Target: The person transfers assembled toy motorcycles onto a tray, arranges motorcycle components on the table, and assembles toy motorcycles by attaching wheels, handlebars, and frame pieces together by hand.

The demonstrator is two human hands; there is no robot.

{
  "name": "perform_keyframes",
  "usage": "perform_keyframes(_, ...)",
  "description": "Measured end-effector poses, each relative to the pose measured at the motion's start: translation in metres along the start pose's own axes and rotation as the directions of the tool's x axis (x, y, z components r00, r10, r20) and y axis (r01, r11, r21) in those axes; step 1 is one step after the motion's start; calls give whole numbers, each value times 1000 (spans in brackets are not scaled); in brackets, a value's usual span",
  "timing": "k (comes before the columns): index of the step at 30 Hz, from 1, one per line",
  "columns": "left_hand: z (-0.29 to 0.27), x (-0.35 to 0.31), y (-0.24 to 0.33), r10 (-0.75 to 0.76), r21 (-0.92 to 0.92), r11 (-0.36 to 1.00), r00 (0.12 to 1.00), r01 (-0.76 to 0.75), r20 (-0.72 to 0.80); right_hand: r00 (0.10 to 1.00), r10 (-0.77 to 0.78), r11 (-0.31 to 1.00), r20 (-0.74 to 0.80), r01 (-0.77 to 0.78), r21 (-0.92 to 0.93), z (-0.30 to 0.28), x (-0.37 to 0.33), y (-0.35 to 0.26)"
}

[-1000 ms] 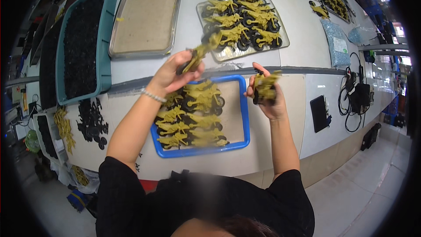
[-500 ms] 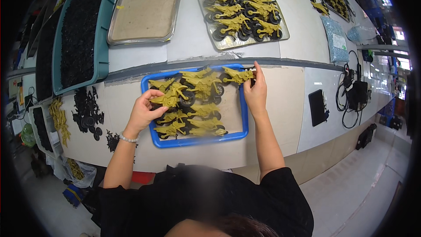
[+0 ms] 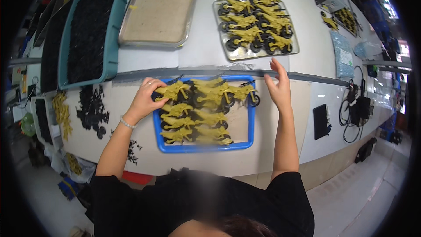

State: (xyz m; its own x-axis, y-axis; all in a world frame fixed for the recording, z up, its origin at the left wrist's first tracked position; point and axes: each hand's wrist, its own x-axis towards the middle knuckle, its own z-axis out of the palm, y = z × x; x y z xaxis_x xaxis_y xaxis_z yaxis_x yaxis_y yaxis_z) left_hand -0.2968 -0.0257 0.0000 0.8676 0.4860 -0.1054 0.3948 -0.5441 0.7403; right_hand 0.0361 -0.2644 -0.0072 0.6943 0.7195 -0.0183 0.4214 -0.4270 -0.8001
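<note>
A blue tray (image 3: 251, 128) on the white bench holds several olive-yellow toy motorcycles with black wheels. My left hand (image 3: 145, 97) grips one of them (image 3: 174, 91) at the tray's upper left corner. My right hand (image 3: 278, 86) hovers with its fingers apart just right of the tray, holding nothing. The nearest bike to it is a toy motorcycle (image 3: 242, 92) lying at the tray's upper right.
A metal tray (image 3: 296, 49) further back carries several more finished bikes. A beige metal tray (image 3: 159, 9) and a teal bin (image 3: 112, 44) of black parts stand at the back left. Loose black wheels (image 3: 92, 109) and yellow parts (image 3: 62, 113) lie left. Cables (image 3: 353, 109) sit right.
My right hand set its motorcycle down in the blue tray's upper right and drew away empty to the right. My left hand brought its motorcycle down to the tray's upper left corner.
</note>
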Motion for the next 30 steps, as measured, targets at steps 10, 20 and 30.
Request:
perform_keyframes(10, 0, 7, 3, 29, 96, 995, 996, -36, 79, 939, -272, 850, -209, 133, -509, -40, 180, 16)
perform_keyframes(20, -5, 30, 39, 109, -33, 993, 979, -117, -170, 943, -296, 949, -154, 272, -157, -50, 158, 4)
perform_keyframes(30, 42, 94, 153, 525, -47, 817, 775, -574, -351, 362, -932, 360, -33, 905, -225, -35, 1, -81)
